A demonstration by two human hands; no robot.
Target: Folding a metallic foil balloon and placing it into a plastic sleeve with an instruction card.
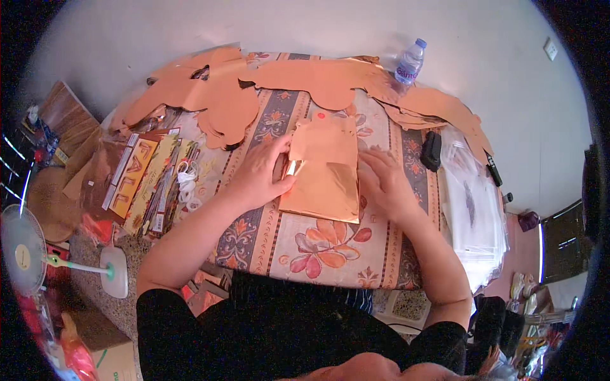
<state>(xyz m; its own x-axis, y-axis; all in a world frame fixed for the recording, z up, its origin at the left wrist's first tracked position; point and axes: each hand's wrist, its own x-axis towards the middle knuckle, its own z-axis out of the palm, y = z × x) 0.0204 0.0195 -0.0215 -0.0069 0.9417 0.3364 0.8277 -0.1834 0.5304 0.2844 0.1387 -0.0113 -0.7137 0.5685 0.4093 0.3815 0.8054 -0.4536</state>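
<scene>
A rectangular packet of shiny copper-coloured foil or card (319, 174) lies flat in front of me, with a small red dot near its far end. My left hand (262, 170) rests against its left edge, thumb and fingers apart. Along the right edge, my right hand (385, 183) has its fingers spread and partly flat, holding nothing. Beyond the packet, large copper-coloured sheets with scalloped outlines (292, 73) are spread over the table's far side. More such sheets (438, 106) lie at the far right.
A patterned tablecloth (330, 251) covers the table. To the right are clear plastic bags (470, 216), a black case (431, 151) and a black marker (493, 170). A water bottle (410, 62) stands behind. Printed packages (136, 174), white string (187, 181) and a fan (24, 249) are left.
</scene>
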